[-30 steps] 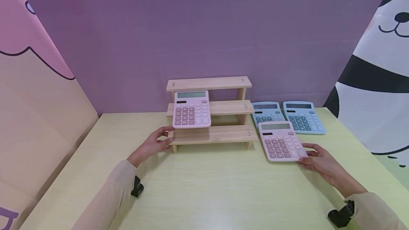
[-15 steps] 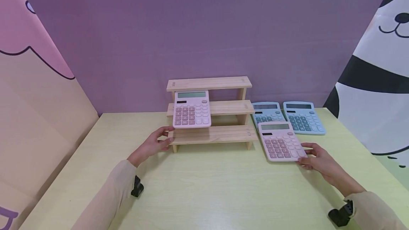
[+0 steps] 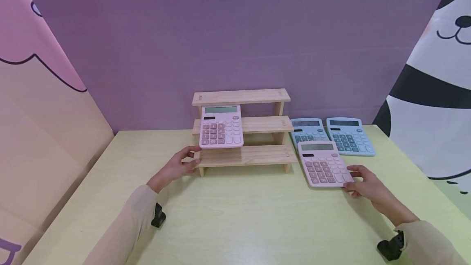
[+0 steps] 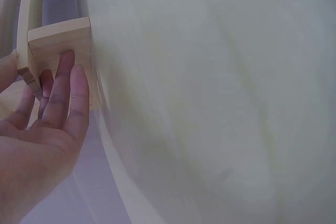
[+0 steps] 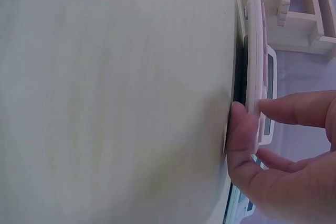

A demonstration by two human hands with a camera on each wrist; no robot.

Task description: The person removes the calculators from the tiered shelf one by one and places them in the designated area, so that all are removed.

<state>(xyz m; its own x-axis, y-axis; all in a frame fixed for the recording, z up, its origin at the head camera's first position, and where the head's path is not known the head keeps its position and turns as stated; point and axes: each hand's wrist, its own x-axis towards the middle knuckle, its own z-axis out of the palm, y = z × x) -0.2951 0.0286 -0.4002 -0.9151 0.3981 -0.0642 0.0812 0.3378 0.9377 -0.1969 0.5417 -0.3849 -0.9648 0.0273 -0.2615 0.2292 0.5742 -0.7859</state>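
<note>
A three-step wooden display stand (image 3: 246,155) is at the back of the table. My left hand (image 3: 173,169) holds the left end of its lowest step; in the left wrist view the thumb lies at the board's edge and the fingers (image 4: 65,95) reach against the support below. One pink calculator (image 3: 220,128) leans on the stand's left side, face outward. To the right, my right hand (image 3: 371,187) pinches the lower right corner of a second pink calculator (image 3: 324,165). The right wrist view shows this calculator (image 5: 255,51) edge-on, between thumb and fingers.
Two blue calculators (image 3: 349,136) lie behind the second pink one, which partly covers the left blue calculator (image 3: 307,128). A purple backdrop (image 3: 243,32) rises behind the pale wooden table (image 3: 235,220). Printed cartoon panels stand at both sides.
Almost nothing differs. My right hand has shifted very slightly at the pink calculator's corner; the left hand, stand and calculators stay in place.
</note>
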